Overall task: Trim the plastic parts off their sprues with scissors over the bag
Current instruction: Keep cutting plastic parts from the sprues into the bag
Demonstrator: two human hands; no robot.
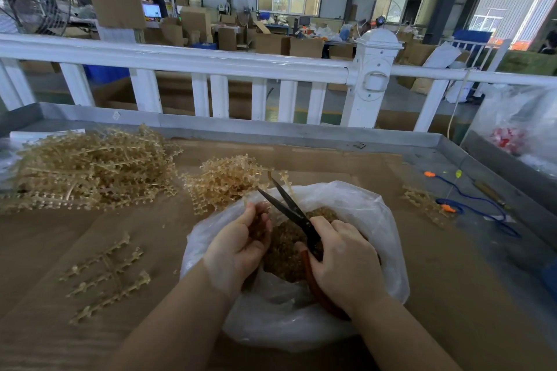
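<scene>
The right hand (343, 262) grips dark-bladed scissors (289, 208), the left hand (241, 238) curls round a knobbly amber sprue (259, 220) above the crinkled translucent bag (355, 214), its cut parts half hidden

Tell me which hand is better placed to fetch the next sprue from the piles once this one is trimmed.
Left, probably. The left hand holds only the sprue over the bag, and both sprue piles lie on its side. The right hand grips the scissors.
</scene>
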